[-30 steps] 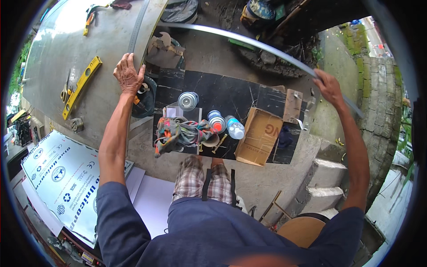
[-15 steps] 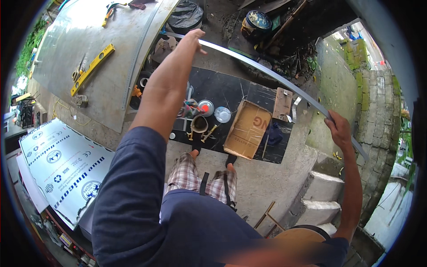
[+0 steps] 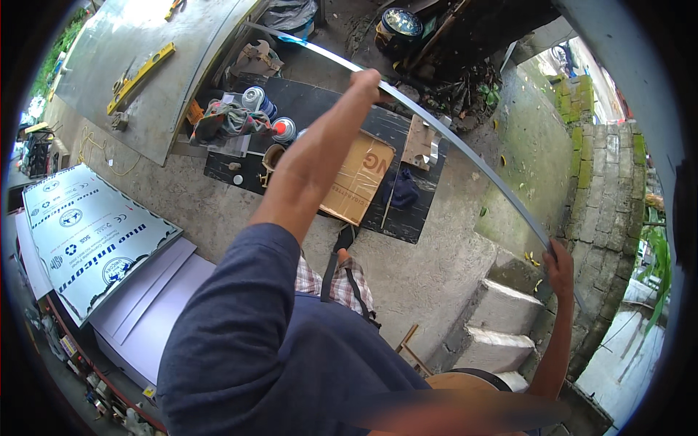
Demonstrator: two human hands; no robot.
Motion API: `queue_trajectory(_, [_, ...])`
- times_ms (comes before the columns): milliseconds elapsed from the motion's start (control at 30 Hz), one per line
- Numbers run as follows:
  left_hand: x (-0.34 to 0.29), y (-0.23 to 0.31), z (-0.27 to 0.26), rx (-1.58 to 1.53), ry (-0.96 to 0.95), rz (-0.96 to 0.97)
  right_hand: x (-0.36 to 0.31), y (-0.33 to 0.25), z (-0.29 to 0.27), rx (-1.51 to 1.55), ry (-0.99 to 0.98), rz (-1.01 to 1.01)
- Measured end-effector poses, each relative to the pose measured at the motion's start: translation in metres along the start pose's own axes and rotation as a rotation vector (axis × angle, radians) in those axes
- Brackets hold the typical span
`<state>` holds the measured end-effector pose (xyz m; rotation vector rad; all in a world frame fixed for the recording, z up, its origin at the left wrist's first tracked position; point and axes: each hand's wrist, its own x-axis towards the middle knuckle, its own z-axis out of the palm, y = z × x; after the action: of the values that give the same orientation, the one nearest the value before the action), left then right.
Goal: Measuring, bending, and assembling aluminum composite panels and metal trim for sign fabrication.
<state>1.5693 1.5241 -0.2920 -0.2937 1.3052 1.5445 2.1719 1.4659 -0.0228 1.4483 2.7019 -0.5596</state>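
Right hand (image 3: pixel 560 269): right of the carton (image 3: pixel 356 182), closed round the strip (image 3: pixel 472 151) toward its near end.
Steps (image 3: pixel 502 305): near right of the carton, by the right forearm; best kept clear of that end.
Left hand (image 3: pixel 366 80): just beyond the carton, clasped on the strip, its underside hidden.
Strip: beyond the carton, slanting far left to near right. A wide, even hold should suit something so long and thin; moving both hands together would limit whipping or kinking.
Table (image 3: pixel 138 43): far left of the carton, near the strip's far end; contact unclear, so that end deserves a glance before any turn.
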Motion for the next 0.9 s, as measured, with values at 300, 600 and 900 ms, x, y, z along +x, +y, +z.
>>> queue_trajectory(300, [-0.138, -0.129, 0.065, 0.136, -0.169, -0.109, -0.193, 0.045, -0.024, -0.288, -0.104, 0.267])
queue_trajectory(600, [-0.256, -0.228, 0.084, 0.225, -0.223, -0.137, -0.381, 0.049, -0.01, -0.445, -0.048, 0.484])
queue_trajectory(900, [-0.333, -0.316, 0.094, 0.341, -0.237, -0.159, -0.469, 0.107, -0.002, -0.398, -0.116, 0.736])
